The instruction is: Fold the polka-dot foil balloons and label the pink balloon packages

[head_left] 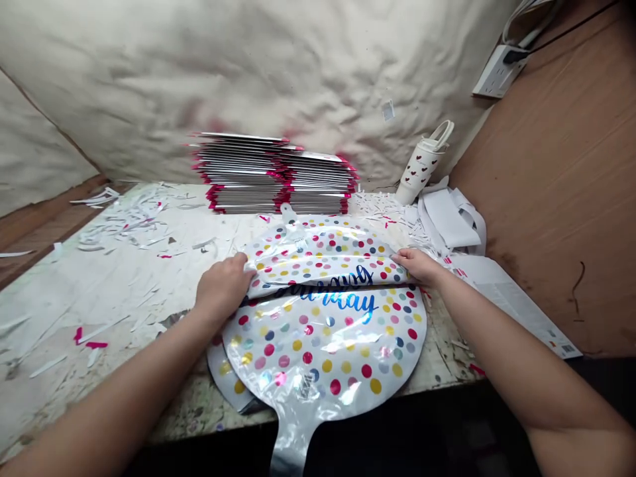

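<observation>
A round white foil balloon (318, 358), flat and covered in coloured dots with blue script lettering, lies in front of me. Its silvery neck hangs over the table's front edge. A crease runs across its middle, where the foil is lifted and bent. My left hand (223, 283) grips the foil at the left end of this crease, fingers closed. At the right end, my right hand (418, 266) pinches the edge between thumb and fingers. Part of another dotted foil piece (231, 377) shows beneath at the lower left.
Two stacks of flat pink-edged packs (248, 173) stand at the back against the covered wall. A white tumbler with hearts (421, 165) leans beside rolled white paper (447, 215). Paper scraps litter the table (124, 278). A power strip (499, 71) hangs on the right board.
</observation>
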### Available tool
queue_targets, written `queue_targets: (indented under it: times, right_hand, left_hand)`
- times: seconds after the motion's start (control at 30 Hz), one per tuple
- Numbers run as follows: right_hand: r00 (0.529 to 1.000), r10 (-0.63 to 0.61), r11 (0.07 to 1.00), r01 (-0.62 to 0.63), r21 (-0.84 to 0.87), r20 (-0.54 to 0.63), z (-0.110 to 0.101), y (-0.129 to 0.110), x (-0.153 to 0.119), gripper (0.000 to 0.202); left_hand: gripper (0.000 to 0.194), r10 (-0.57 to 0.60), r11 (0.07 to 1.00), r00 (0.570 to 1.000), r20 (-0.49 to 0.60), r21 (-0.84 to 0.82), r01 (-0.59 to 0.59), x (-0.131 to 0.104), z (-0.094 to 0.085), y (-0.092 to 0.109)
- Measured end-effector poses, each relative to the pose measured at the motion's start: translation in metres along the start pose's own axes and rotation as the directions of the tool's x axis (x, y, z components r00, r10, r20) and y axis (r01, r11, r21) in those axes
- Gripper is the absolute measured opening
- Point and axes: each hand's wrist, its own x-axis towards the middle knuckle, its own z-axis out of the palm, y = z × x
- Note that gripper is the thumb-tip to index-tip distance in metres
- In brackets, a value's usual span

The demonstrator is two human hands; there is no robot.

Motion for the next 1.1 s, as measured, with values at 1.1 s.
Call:
queue_targets:
  times: [1.1]
  right_hand:
    - [0.954,-0.255,0.737,0.089,-0.670,-0.155,0.029,0.004,-0.112,0.055]
  left_hand:
    - [0.071,0.237,0.966,0.955,0.177,0.061,-0.250,-0.063,0.032,0.078]
